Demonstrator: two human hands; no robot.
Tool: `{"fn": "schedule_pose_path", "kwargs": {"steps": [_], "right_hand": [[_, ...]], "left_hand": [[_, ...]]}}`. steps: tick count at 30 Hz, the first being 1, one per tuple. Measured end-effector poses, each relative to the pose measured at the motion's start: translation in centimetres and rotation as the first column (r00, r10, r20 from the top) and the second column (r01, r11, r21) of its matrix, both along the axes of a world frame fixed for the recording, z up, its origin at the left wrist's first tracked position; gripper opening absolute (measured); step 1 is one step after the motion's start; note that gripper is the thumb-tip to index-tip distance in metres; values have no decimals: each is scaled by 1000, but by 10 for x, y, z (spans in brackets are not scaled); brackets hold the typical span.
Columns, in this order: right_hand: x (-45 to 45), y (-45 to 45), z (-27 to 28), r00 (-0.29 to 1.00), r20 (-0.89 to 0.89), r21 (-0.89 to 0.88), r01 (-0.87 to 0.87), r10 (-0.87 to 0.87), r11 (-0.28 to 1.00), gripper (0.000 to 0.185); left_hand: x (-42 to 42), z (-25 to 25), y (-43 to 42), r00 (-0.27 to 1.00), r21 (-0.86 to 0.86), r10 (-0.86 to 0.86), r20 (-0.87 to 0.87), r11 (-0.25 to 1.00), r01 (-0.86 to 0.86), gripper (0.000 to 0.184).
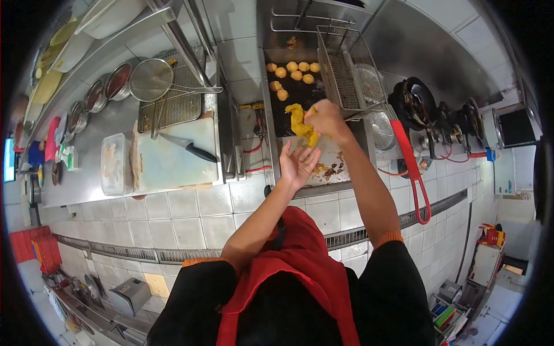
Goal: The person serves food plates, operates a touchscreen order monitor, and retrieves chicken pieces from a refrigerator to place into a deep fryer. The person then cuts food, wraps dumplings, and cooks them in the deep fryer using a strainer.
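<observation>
Over the fryer my right hand (pixel 326 120) is closed on a yellow, batter-coated piece (pixel 298 121), which hangs beside and below the fingers. My left hand (pixel 300 166) is palm up just below it, fingers spread, with no object resting on the palm. Several round golden balls (pixel 296 75) float in the dark oil at the back of the fryer (pixel 271 141). Brown and yellow crumbs (pixel 329 171) lie on the metal ledge at the fryer's front, below my hands.
A wire fryer basket (pixel 340 75) with a red handle (pixel 408 158) stands right of the oil. Black pans (pixel 415 102) sit farther right. To the left are a cutting board (pixel 173 155) with a knife (pixel 199 151), a plastic container (pixel 116 164) and a strainer (pixel 151 79).
</observation>
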State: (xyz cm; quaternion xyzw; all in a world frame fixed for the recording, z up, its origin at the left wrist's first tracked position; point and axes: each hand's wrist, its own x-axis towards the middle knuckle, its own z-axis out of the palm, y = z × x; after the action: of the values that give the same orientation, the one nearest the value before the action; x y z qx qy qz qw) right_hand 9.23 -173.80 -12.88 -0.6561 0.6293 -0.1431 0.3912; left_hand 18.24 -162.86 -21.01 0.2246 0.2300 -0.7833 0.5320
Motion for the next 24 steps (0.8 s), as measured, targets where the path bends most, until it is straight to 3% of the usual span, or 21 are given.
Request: {"fn": "schedule_pose_path", "kwargs": {"steps": [1,3,5,7,10,11,12,13,14,15,16,17,18,19,21,23,24], "right_hand": [[9,-13,-4,996,-81,32,26,-23,999,16],[20,-45,-36,993,-119,49,23,-17,999,16],[28,-69,-70,986,-167,67,16,-5,998,17],[38,-86,-96,958,-287,99,29,1,995,15],[44,-91,-118,935,-317,236,-87,161,968,16],[41,-89,-137,958,-258,242,-57,121,969,17],[38,-90,-155,977,-200,242,-29,79,970,19],[39,-91,-157,874,-371,288,-212,313,934,23],[26,-87,-195,635,-691,-143,-589,345,795,27],[24,-89,-208,791,-550,-248,-463,270,851,27],[19,-86,-211,970,-243,-308,-86,9,948,20],[29,-62,-143,950,-313,-357,-121,3,926,14],[39,-46,-104,958,-269,-435,-33,-95,900,12],[48,-27,-58,925,-343,-444,-6,-164,896,11],[60,-1,6,927,-292,-478,70,-233,876,13],[99,30,85,915,-216,-526,185,-341,830,18],[115,34,110,952,-180,-551,110,-246,827,13]], "left_hand": [[4,2,3,1000,-2,8,10,1000,-8,65],[14,3,18,997,-167,0,82,986,13,71],[31,17,34,992,-185,-10,126,982,33,65],[57,30,58,971,-393,-104,216,901,184,54],[111,39,109,894,-392,-121,431,867,306,53],[132,33,130,875,-386,-93,475,872,302,53],[152,29,151,822,-268,-82,564,923,276,53],[171,21,174,761,-158,-74,644,961,227,52],[195,-3,205,728,-10,-96,679,990,140,51],[219,-25,238,668,46,-77,741,997,64,51],[245,-59,279,682,113,-32,730,991,-75,47],[264,-71,313,630,167,-40,776,975,-144,46],[284,-87,352,587,220,-68,807,956,-192,41],[304,-109,390,578,321,-91,811,895,-310,34],[332,-132,458,539,422,-120,834,767,-483,22],[354,-131,500,547,553,-263,795,685,-474,21],[367,-115,507,558,560,-266,786,688,-462,29]]}}
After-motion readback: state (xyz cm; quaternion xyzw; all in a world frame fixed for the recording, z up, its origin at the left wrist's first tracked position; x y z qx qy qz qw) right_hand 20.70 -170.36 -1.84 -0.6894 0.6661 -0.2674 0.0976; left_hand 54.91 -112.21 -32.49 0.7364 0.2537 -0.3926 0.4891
